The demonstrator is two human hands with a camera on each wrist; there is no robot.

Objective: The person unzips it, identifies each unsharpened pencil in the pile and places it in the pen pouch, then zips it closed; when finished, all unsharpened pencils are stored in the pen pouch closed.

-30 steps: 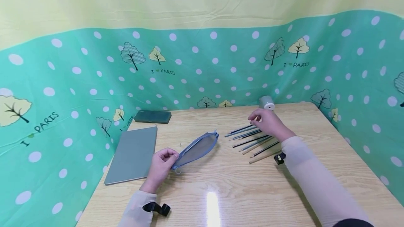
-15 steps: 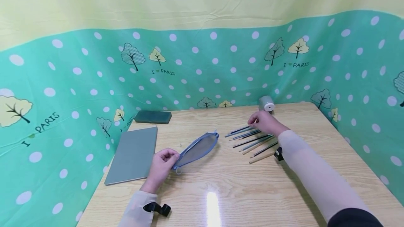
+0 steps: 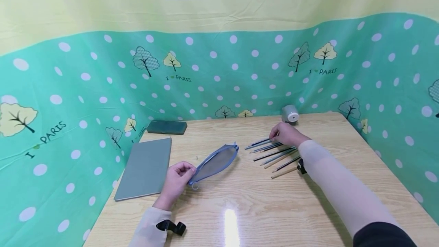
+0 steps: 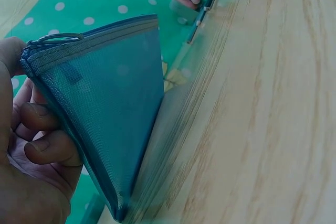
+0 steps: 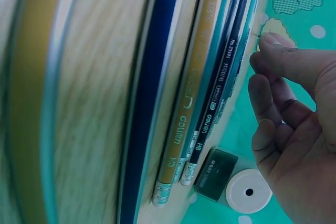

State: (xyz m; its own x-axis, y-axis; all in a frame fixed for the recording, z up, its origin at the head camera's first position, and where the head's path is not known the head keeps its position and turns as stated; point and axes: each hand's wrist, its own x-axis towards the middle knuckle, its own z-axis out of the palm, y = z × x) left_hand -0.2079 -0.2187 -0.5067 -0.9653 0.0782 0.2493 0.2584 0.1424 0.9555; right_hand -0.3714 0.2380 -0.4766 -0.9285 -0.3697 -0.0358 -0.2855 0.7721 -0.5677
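My left hand grips one end of a blue mesh zip pouch, which stands on its edge above the wood with its zipper side up. In the left wrist view, the left fingers curl at the end of the pouch, near its zipper pull. On the right, several black, blue and natural-wood pencils lie spread in a row. My right hand hovers low over the far ends of the row. Up close, its loosely bent fingertips are right beside the farthest pencils, with nothing showing between them.
A grey pencil sharpener stands behind the right hand against the polka-dot curtain. Left of the pouch lies a grey notebook, with a dark green case behind it on the wooden table.
My right hand has come down and slightly toward the pencils, away from the sharpener. The left hand and pouch have stayed where they were.
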